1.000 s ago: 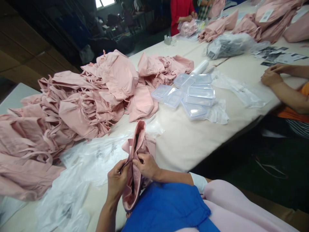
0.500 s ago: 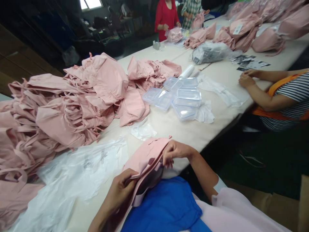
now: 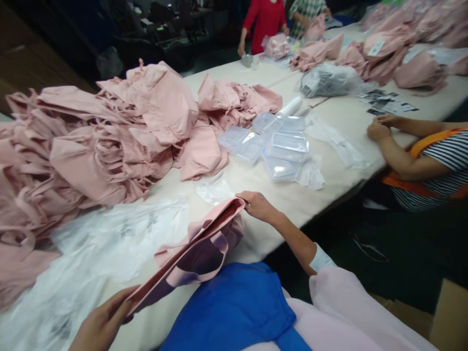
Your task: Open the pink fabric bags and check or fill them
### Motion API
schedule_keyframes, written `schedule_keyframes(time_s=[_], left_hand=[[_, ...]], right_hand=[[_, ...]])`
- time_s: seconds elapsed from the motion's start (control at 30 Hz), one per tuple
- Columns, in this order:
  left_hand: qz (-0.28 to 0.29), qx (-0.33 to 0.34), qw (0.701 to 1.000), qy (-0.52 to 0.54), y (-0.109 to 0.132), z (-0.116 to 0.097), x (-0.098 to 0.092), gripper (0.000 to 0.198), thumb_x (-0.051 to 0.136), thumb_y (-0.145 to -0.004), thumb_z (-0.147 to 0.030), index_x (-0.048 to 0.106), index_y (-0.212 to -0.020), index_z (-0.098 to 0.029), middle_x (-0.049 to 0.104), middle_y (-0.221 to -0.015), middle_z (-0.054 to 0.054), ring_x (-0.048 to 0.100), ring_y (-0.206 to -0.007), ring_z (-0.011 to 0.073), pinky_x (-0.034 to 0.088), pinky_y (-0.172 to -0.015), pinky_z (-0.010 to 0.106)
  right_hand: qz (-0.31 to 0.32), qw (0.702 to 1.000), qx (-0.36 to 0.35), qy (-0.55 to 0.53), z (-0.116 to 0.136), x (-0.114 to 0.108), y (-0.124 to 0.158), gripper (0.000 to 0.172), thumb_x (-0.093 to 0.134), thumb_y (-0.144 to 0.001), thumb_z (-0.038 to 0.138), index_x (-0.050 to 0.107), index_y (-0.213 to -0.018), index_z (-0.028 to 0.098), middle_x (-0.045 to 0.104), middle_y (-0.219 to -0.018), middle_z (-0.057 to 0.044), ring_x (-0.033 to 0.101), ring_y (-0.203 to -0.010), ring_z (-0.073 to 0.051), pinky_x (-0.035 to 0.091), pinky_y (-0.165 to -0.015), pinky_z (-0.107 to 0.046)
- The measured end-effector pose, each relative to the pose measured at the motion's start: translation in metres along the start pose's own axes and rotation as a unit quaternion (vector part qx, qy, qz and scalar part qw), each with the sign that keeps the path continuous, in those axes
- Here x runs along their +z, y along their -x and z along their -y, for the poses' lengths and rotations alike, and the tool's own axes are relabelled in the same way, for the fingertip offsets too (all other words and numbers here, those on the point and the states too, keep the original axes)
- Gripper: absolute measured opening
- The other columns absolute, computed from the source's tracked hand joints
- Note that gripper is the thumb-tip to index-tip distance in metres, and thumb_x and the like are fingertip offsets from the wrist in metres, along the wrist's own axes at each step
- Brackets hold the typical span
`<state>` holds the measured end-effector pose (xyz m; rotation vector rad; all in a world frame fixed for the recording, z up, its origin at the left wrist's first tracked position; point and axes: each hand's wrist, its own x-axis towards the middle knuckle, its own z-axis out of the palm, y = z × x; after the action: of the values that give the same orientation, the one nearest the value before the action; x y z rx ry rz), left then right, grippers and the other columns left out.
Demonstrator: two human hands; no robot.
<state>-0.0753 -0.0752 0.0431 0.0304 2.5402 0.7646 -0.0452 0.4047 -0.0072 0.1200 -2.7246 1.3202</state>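
Observation:
A pink fabric tote bag [image 3: 193,248] is stretched lengthwise between my two hands at the table's near edge, its opening pulled into a narrow slit. Its handle strap loops down on the side toward me. My left hand [image 3: 106,314] pinches the lower left corner of the bag's rim. At the upper right corner my right hand [image 3: 258,205] grips the rim between thumb and fingers. The inside of the bag is mostly hidden. Below it a blue cloth [image 3: 234,307] covers my front.
A heap of pink bags [image 3: 124,141] covers the table's left. Printed clear plastic bags [image 3: 127,239] lie nearer me. Clear plastic boxes [image 3: 288,146] sit mid-table, with dark-and-white cards [image 3: 387,102] beyond. A co-worker's hands [image 3: 380,129] rest at the right edge; other people stand at the far end.
My hands have moved apart, the left down and leftward, the right slightly up, drawing the bag's rim out straight. The view has shifted slightly. A far person's arm has lowered toward the table.

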Motion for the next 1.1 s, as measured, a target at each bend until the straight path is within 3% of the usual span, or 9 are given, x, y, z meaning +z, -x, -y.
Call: schedule_keyframes(time_s=[0.1,0.2,0.3,0.5,0.63,0.8,0.93,1.03,1.1], left_hand=[[0.033,-0.083,0.992,0.088,0.027,-0.015,-0.007,0.069,0.059,-0.07,-0.074,0.065,-0.114,-0.021,0.068,-0.114,0.009,0.065,-0.101,0.0342,0.05,-0.098,0.046],[0.085,-0.014,0.988,0.132,0.049,-0.024,0.001,0.058,0.059,-0.084,-0.057,0.052,-0.132,-0.026,0.055,-0.136,0.005,0.05,-0.126,0.0298,0.037,-0.111,0.041],[0.111,0.034,0.981,0.158,0.058,-0.019,0.018,0.053,0.064,-0.084,-0.043,0.049,-0.132,-0.028,0.049,-0.141,0.005,0.045,-0.129,0.0278,0.039,-0.108,0.038],[-0.079,0.104,0.991,-0.008,0.043,-0.003,0.047,0.013,0.046,-0.084,-0.026,0.057,-0.088,-0.02,0.061,-0.091,0.007,0.06,-0.086,0.025,0.047,-0.078,0.034],[-0.138,0.103,0.978,-0.117,0.042,-0.01,0.048,0.021,0.035,-0.089,-0.024,0.049,-0.074,-0.022,0.052,-0.07,0.002,0.053,-0.064,0.0199,0.039,-0.066,0.033],[-0.185,0.059,0.979,0.061,0.024,-0.016,0.043,0.036,0.051,-0.086,-0.054,0.06,-0.096,-0.021,0.063,-0.092,0.006,0.062,-0.084,0.0229,0.049,-0.073,0.033],[-0.074,0.075,0.969,0.222,-0.001,-0.02,0.049,0.051,0.06,-0.08,-0.051,0.058,-0.12,-0.019,0.06,-0.124,0.013,0.059,-0.11,0.0291,0.05,-0.091,0.038],[0.031,0.112,0.978,0.176,-0.005,-0.025,0.058,0.032,0.05,-0.087,-0.046,0.067,-0.092,-0.019,0.068,-0.1,0.01,0.063,-0.094,0.0273,0.049,-0.087,0.037],[0.035,0.116,0.985,0.126,0.0,-0.027,0.065,0.033,0.046,-0.087,-0.046,0.065,-0.076,-0.021,0.067,-0.084,0.007,0.062,-0.079,0.0252,0.05,-0.075,0.035]], right_hand=[[0.037,0.999,0.012,0.032,-0.001,-0.001,0.003,0.028,0.045,-0.093,0.017,0.069,-0.106,0.018,0.069,-0.097,-0.007,0.061,-0.089,-0.018,0.042,-0.079,-0.026],[0.044,0.995,0.049,0.079,-0.006,0.001,0.007,0.032,0.046,-0.089,0.016,0.069,-0.111,0.022,0.07,-0.102,-0.005,0.062,-0.09,-0.017,0.041,-0.075,-0.025],[0.045,0.991,0.077,0.102,-0.009,0.001,0.01,0.03,0.047,-0.086,0.017,0.071,-0.104,0.023,0.071,-0.102,-0.004,0.062,-0.09,-0.017,0.04,-0.072,-0.025],[0.053,0.986,0.122,0.105,-0.014,-0.003,0.005,0.019,0.05,-0.079,0.02,0.069,-0.08,0.019,0.069,-0.079,-0.003,0.058,-0.072,-0.016,0.034,-0.061,-0.026],[0.072,0.964,0.208,-0.15,-0.024,-0.004,0.005,0.026,0.056,-0.077,0.036,0.058,-0.06,0.016,0.054,-0.054,0.0,0.048,-0.052,-0.013,0.035,-0.053,-0.025],[0.007,0.833,0.335,-0.44,-0.043,0.0,0.012,0.028,0.072,-0.068,0.04,0.057,-0.06,0.017,0.036,-0.05,0.005,0.034,-0.045,-0.008,0.036,-0.047,-0.025],[-0.021,0.807,0.342,-0.48,-0.054,0.002,0.018,0.03,0.074,-0.063,0.032,0.048,-0.055,0.019,0.03,-0.049,0.007,0.031,-0.044,-0.007,0.043,-0.051,-0.026],[-0.02,0.825,0.333,-0.456,-0.056,0.001,0.021,0.03,0.069,-0.066,0.034,0.046,-0.054,0.019,0.033,-0.047,0.006,0.03,-0.043,-0.007,0.041,-0.05,-0.027],[-0.015,0.839,0.33,-0.433,-0.054,0.001,0.022,0.025,0.066,-0.067,0.034,0.05,-0.057,0.018,0.041,-0.049,0.004,0.034,-0.045,-0.008,0.038,-0.048,-0.026]])
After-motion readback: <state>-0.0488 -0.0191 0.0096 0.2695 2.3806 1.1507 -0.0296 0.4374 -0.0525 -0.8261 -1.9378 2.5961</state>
